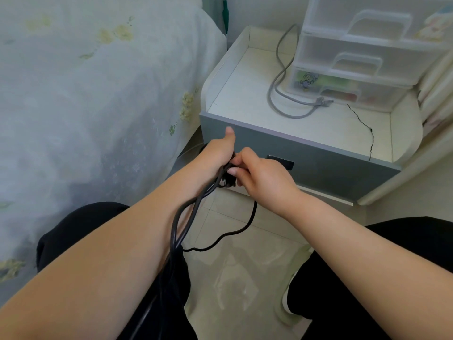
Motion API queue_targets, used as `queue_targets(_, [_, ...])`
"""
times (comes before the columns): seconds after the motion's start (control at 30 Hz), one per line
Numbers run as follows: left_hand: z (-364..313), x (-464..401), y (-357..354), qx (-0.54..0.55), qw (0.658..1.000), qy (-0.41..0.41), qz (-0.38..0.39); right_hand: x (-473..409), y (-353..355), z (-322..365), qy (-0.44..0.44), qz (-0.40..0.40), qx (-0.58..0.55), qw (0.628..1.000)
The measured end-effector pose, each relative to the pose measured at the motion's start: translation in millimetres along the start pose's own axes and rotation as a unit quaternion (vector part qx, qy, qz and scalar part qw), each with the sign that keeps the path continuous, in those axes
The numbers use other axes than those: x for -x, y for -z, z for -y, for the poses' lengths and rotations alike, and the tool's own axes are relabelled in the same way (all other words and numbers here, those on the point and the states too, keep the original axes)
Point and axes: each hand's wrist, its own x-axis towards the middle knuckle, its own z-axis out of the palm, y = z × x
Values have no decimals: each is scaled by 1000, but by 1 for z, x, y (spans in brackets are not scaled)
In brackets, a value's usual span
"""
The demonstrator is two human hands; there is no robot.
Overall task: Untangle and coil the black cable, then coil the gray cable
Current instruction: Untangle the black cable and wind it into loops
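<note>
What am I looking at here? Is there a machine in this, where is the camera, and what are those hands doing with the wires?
There is no machine: a person works with bare hands, and one wide camera worn on the head looks forward and down at them. That is why both forearms reach in from the bottom edge.

The left hand holds gathered loops of the black cable, which hang down past the knees. The right hand pinches the same cable close beside the left, so both have a grip on it.

Ahead stands a nightstand. On its top lies the gray cable, loose and uncoiled, beside a clear plastic drawer unit, with a thin black wire near the front. A bed is on the left.
</note>
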Motion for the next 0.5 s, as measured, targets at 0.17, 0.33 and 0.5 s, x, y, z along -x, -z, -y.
queue_targets(0.17, [14,3,-4,145,984,100,-5,-2,-8,2,74,-6,117,990])
queue_targets(0.33, [14,4,-3,180,979,99,-20,-4,-10,3,46,3,121,992])
queue_targets(0.5, [12,9,-7,199,974,107,-8,-12,3,-7,-43,43,-33,998])
